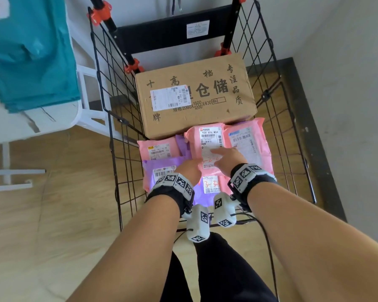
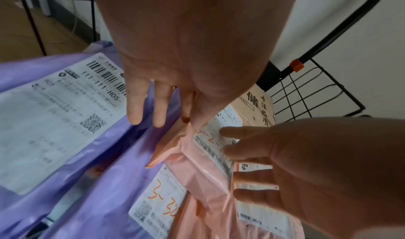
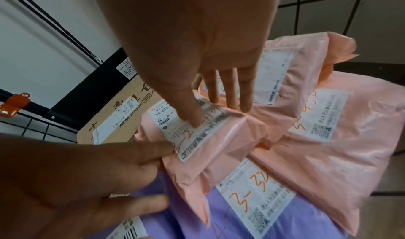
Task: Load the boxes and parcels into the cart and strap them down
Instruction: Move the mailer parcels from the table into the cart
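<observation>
Here the right hand (image 1: 226,159) lies flat, fingers straight, on the label of a small pink plastic mailer parcel (image 3: 210,133), while the left hand (image 1: 189,168), also uncurled, touches its near edge, apparently settling it atop pink and purple mailers beside the brown cardboard box (image 1: 194,94) inside the black wire cart (image 1: 292,127).

Pink and purple parcels (image 1: 207,147), brown box (image 1: 194,94)

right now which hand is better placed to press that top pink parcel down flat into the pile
Right. The right hand already lies with straight fingers on the label of the pink parcel, over its middle. The left hand only touches the parcel's near left edge, half over the purple parcel.
</observation>
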Available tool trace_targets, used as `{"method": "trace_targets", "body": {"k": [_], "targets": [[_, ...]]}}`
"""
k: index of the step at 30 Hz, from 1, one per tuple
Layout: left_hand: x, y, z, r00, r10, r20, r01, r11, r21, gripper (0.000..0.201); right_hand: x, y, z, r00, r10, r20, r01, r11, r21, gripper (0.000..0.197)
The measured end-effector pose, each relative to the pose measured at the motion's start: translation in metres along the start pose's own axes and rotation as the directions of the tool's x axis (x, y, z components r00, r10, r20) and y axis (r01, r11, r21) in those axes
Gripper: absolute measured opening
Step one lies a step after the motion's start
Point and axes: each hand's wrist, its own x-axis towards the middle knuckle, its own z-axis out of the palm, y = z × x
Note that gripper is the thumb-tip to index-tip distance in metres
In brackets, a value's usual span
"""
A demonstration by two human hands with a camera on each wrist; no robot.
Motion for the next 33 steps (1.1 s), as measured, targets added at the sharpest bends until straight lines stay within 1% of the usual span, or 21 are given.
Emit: {"method": "trace_targets", "body": {"k": [3, 5, 8, 11, 13, 16, 18, 21, 24, 27, 28, 31, 33], "targets": [[0.005, 0.000, 0.002, 0.999, -0.033, 0.035, 0.033, 0.999, -0.013, 0.047, 0.004, 0.004, 0.004, 0.998, 0.005, 0.061, -0.004, 1.000, -0.020, 0.063], [0.008, -0.001, 0.002, 0.998, -0.048, 0.041, 0.049, 0.999, -0.014, 0.047, 0.005, 0.004, 0.004, 0.997, 0.005, 0.077, -0.003, 1.000, -0.028, 0.064], [0.009, -0.003, 0.000, 0.998, -0.057, 0.040, 0.058, 0.998, -0.018, 0.046, 0.004, 0.002, 0.003, 0.997, 0.013, 0.072, -0.015, 1.000, 0.016, 0.062], [0.003, -0.002, -0.005, 0.999, -0.040, 0.013, 0.040, 0.999, 0.000, 0.045, -0.001, -0.001, -0.003, 0.998, 0.012, 0.065, -0.014, 0.999, 0.033, 0.057], [-0.003, 0.000, -0.010, 1.000, -0.023, -0.008, 0.023, 1.000, 0.007, 0.043, -0.006, -0.004, -0.009, 0.999, 0.012, 0.043, -0.014, 0.999, 0.037, 0.052], [-0.016, 0.001, -0.017, 0.999, -0.012, -0.041, 0.011, 1.000, -0.027, 0.039, -0.016, -0.008, -0.018, 1.000, 0.023, -0.001, -0.023, 0.999, 0.042, 0.046], [-0.027, 0.001, -0.023, 0.997, -0.010, -0.072, 0.005, 0.997, -0.072, 0.037, -0.027, -0.015, -0.026, 1.000, -0.003, -0.022, 0.003, 1.000, 0.016, 0.043], [-0.049, 0.001, -0.035, 0.989, -0.039, -0.141, 0.017, 0.988, -0.153, 0.039, -0.050, -0.029, -0.040, 0.997, -0.079, -0.013, 0.077, 0.993, -0.095, 0.042], [-0.071, 0.001, -0.050, 0.980, -0.069, -0.187, 0.041, 0.988, -0.147, 0.039, -0.072, -0.047, -0.049, 0.994, -0.113, -0.013, 0.109, 0.979, -0.174, 0.041], [-0.095, -0.002, -0.065, 0.962, -0.063, -0.264, 0.015, 0.984, -0.179, 0.037, -0.096, -0.071, -0.051, 0.983, -0.183, 0.020, 0.182, 0.955, -0.233, 0.043], [-0.102, -0.004, -0.070, 0.953, -0.065, -0.296, 0.006, 0.980, -0.197, 0.037, -0.102, -0.079, -0.051, 0.979, -0.205, 0.020, 0.204, 0.949, -0.242, 0.043], [-0.119, -0.017, -0.083, 0.923, -0.112, -0.369, -0.010, 0.950, -0.313, 0.039, -0.120, -0.103, -0.046, 0.970, -0.243, -0.023, 0.237, 0.959, -0.155, 0.039], [-0.132, -0.026, -0.092, 0.910, -0.114, -0.399, -0.030, 0.941, -0.337, 0.039, -0.129, -0.117, -0.041, 0.965, -0.258, -0.040, 0.251, 0.960, -0.121, 0.035]]}}
